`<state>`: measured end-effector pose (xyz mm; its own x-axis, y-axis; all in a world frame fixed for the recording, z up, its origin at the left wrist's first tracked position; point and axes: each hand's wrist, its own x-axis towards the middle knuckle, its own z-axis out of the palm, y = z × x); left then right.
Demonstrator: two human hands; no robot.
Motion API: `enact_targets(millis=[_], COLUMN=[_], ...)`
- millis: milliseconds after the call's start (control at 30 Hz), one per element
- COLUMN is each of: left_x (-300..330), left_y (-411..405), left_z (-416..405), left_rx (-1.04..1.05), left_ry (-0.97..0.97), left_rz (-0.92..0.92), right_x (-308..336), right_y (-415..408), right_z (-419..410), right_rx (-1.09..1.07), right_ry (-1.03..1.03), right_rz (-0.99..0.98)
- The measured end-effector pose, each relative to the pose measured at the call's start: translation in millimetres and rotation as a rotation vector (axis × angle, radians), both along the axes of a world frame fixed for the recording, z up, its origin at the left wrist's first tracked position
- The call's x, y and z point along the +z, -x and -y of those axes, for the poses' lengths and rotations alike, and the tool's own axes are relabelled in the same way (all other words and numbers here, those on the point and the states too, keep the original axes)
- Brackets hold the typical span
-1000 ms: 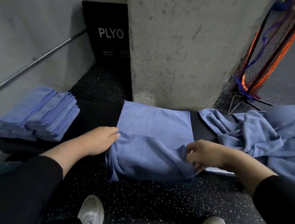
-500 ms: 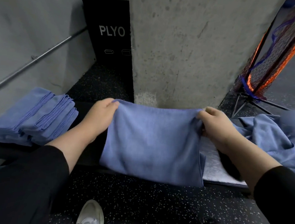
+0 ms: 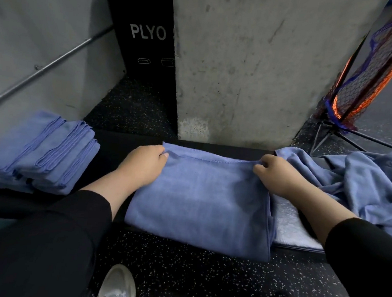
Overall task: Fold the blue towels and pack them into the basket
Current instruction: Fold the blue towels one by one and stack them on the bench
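Left hand: our left hand (image 3: pixel 145 165) pinches the far left corner of the blue towel (image 3: pixel 199 203), thumb and fingers curled on the hem, wrist lying along the towel's left edge.
Right hand: our right hand (image 3: pixel 274 173) grips the far right corner of the same towel, fingers curled over the stitched edge.
Blue towel: we see it lying folded across the middle of the black desk (image 3: pixel 117 146), its far edge held between both hands, its near edge hanging just past the desk's front toward the floor.
Folded stack: we have a stack of folded towels (image 3: pixel 40 153) at the left end of the desk, well apart from the towel in our hands, their folded edges showing as ridges on top.
Loose pile: we see a heap of unfolded towels (image 3: pixel 362 186) at the right end, its nearest fold touching our right hand's side of the towel.
Pale cloth: a lighter grey cloth (image 3: pixel 290 225) lies flat under our right forearm, just beside the folded towel's right edge.
Basket: we cannot tell where it is from this view.
Surroundings: a concrete pillar (image 3: pixel 245 62) rises just behind the desk; a black box marked PLYO (image 3: pixel 143 32) stands left of it; an orange and blue net (image 3: pixel 372 69) leans at the far right.
Floor: our two white shoes (image 3: pixel 119 286) rest on the speckled floor (image 3: pixel 190 278).
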<state>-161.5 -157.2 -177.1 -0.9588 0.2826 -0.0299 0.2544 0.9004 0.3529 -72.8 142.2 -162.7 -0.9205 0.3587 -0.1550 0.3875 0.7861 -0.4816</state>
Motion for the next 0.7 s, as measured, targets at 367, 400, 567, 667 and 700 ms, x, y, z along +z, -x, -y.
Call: enact_targets(millis=[367, 400, 567, 667, 700], left_x=[3.1, 2.1, -6.6, -12.8, -15.0], left_y=[14.8, 20.6, 36.3, 34.1, 32.7], left_z=[2.6, 1.6, -8.1, -14.5, -15.3], left_rx=[0.010, 0.023, 0.109, 0.133, 0.110], left_ry=[0.100, 0.111, 0.126, 0.180, 0.186], left_rz=[0.013, 0.019, -0.027, -0.076, -0.099], right_x=[-5.4, -7.4, -16.2, -21.3, -22.9], right_y=[0.6, 3.3, 24.4, 24.5, 21.4], right_z=[-6.6, -8.6, -14.0, -12.1, -10.8], right_rx=[-0.066, -0.080, -0.173, -0.097, -0.055], right_ry=[-0.077, -0.088, -0.141, -0.264, -0.296], right_rz=[0.016, 0.028, 0.142, 0.096, 0.037])
